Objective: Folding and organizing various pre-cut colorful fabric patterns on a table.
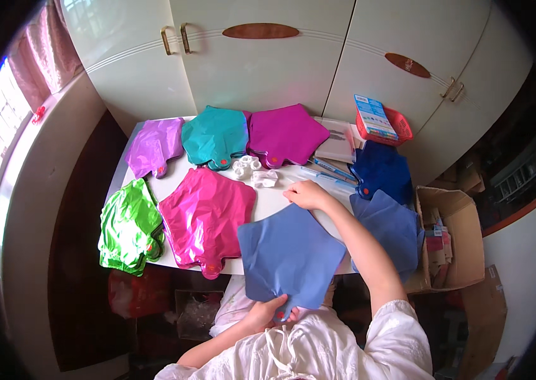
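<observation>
In the head view, a flat blue star-shaped foil balloon (293, 253) is right in front of the person. Its top part is over the near edge of the white tabletop (180, 174), and its bottom part is above the person's lap. The left hand (267, 313) pinches the balloon by its little tail, close to a red dot (281, 315). The right hand (305, 194) has its fingers bent in, just beyond the star's top point. It is too hard to tell if those fingers hold the edge or nothing at all.

To handle the star well, the left hand should probably pinch softly, as thin foil looks easy to crease. The right hand would do best to touch only the edge and smooth the points gently, with no hard pull. The right forearm is very near one side point, so it should take care not to bend it.

More blue balloons (387, 228) lie to the right, by a cardboard box (473, 247). A shiny pink balloon stack (205, 215) lies to the left. Small white rolls (265, 178) sit near the right hand, so it should take care not to bump them.
</observation>
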